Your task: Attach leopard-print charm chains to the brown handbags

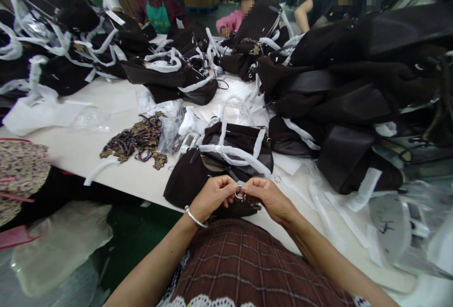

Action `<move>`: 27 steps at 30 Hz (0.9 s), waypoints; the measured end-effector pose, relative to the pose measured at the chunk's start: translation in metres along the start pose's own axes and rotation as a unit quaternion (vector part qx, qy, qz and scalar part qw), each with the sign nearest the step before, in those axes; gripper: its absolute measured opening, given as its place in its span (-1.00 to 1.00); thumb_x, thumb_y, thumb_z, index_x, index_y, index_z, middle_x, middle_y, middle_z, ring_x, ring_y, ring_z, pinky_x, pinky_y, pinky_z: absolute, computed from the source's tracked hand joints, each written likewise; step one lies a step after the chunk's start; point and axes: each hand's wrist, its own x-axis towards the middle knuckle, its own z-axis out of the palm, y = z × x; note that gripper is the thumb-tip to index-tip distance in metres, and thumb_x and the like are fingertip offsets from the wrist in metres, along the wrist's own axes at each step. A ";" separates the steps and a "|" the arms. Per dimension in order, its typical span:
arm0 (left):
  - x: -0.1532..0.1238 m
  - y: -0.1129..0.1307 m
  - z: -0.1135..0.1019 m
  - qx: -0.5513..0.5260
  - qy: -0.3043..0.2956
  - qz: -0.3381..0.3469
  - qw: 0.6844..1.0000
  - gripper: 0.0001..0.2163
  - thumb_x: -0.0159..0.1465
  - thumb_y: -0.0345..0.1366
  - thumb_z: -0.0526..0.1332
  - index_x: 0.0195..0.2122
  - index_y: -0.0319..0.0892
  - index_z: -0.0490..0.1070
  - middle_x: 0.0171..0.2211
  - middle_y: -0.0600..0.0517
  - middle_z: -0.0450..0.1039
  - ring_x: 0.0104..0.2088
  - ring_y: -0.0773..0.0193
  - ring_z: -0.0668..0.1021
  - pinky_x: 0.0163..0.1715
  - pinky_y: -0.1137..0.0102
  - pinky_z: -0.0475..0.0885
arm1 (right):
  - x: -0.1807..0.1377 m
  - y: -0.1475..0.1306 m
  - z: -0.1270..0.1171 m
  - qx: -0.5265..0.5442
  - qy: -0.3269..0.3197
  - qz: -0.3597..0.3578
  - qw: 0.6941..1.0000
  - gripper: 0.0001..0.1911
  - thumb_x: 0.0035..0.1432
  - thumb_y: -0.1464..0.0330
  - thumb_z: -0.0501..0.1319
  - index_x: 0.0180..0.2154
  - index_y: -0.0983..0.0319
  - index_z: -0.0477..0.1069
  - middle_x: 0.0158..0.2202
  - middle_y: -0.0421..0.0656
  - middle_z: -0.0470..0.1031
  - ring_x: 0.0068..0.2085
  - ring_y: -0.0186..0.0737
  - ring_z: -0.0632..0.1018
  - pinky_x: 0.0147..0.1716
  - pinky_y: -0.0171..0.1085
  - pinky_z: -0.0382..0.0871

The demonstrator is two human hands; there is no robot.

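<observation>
My left hand [220, 193] and my right hand [266, 195] meet at the table's front edge, both pinching a small metal ring [240, 195] between fingertips. A dark beaded piece [252, 207] hangs just below the ring, partly hidden by my fingers. Right behind my hands lies a dark brown handbag [187, 175], its handles [233, 152] wrapped in white paper. Another metal ring [278, 179] rests on the table to the right of my right hand.
A heap of beaded strands [138, 139] lies left on the white table [74, 149]. Dark handbags [339, 85] are piled right and at the back. Clear plastic [417, 231] covers the right front. Several people, one in a green apron [158, 17], are across the table.
</observation>
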 end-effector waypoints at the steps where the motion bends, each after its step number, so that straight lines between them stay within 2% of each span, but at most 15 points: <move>1: 0.001 -0.002 0.000 -0.020 0.007 -0.006 1.000 -0.71 0.14 -0.10 0.27 -0.48 -0.26 0.36 -0.60 0.12 0.34 -0.64 0.49 0.36 -0.69 0.59 0.25 | 0.000 0.000 0.001 -0.001 -0.001 -0.004 1.000 -0.69 -0.01 0.15 0.35 -0.48 0.27 0.44 -0.46 -0.18 0.51 -0.50 -0.39 0.34 -0.49 -0.34 0.10; 4: 0.005 -0.007 0.003 -0.107 0.032 -0.022 0.993 -0.69 0.12 -0.08 0.29 -0.45 -0.27 0.35 -0.61 0.15 0.31 -0.68 0.52 0.31 -0.73 0.61 0.23 | 0.000 0.005 0.005 0.011 0.003 -0.021 1.000 -0.67 0.04 0.10 0.32 -0.40 0.24 0.41 -0.48 -0.25 0.43 -0.49 -0.39 0.31 -0.49 -0.35 0.09; 7: 0.008 -0.011 0.005 -0.183 0.040 -0.035 0.982 -0.66 0.08 -0.06 0.34 -0.41 -0.27 0.36 -0.59 0.14 0.33 -0.67 0.52 0.33 -0.72 0.60 0.30 | 0.001 0.015 0.010 0.025 0.036 -0.043 0.998 -0.64 0.03 0.07 0.32 -0.38 0.22 0.37 -0.48 -0.26 0.40 -0.45 -0.36 0.33 -0.45 -0.34 0.14; 9: 0.009 -0.013 0.005 -0.208 0.040 -0.047 0.976 -0.65 0.06 -0.06 0.36 -0.39 -0.28 0.36 -0.57 0.13 0.35 -0.65 0.51 0.38 -0.69 0.59 0.36 | 0.003 0.023 0.011 0.041 0.060 -0.054 0.996 -0.63 0.04 0.06 0.31 -0.39 0.22 0.35 -0.48 -0.26 0.39 -0.45 -0.35 0.34 -0.43 -0.33 0.17; 12: 0.010 -0.015 0.005 -0.227 0.045 -0.059 0.971 -0.64 0.06 -0.08 0.38 -0.38 -0.28 0.36 -0.54 0.10 0.40 -0.62 0.48 0.44 -0.62 0.56 0.45 | 0.007 0.032 0.012 0.076 0.063 -0.058 0.993 -0.66 0.04 0.09 0.33 -0.34 0.21 0.36 -0.43 -0.24 0.42 -0.42 -0.33 0.38 -0.40 -0.32 0.23; 16: 0.011 -0.017 0.008 -0.242 0.057 -0.070 0.966 -0.65 0.06 -0.09 0.38 -0.36 -0.27 0.36 -0.50 0.06 0.45 -0.55 0.42 0.52 -0.54 0.52 0.52 | 0.014 0.035 0.011 0.055 0.086 -0.060 0.993 -0.64 -0.02 0.12 0.38 -0.29 0.20 0.40 -0.37 -0.19 0.48 -0.35 -0.27 0.45 -0.34 -0.30 0.31; 21: 0.016 -0.021 0.012 -0.220 0.069 -0.078 0.970 -0.67 0.10 -0.09 0.36 -0.33 -0.28 0.37 -0.45 0.00 0.50 -0.51 0.37 0.56 -0.52 0.48 0.54 | 0.024 0.039 0.006 0.050 0.135 -0.060 0.988 -0.64 -0.01 0.09 0.36 -0.29 0.22 0.48 -0.34 -0.16 0.52 -0.34 -0.24 0.48 -0.32 -0.27 0.34; 27: 0.029 -0.026 0.014 -0.081 0.082 -0.057 0.992 -0.73 0.14 -0.14 0.30 -0.40 -0.27 0.34 -0.53 0.00 0.51 -0.58 0.35 0.55 -0.58 0.49 0.50 | 0.035 0.050 0.001 0.073 0.139 -0.042 0.987 -0.65 -0.01 0.11 0.36 -0.28 0.23 0.48 -0.38 -0.16 0.53 -0.40 -0.28 0.47 -0.38 -0.29 0.34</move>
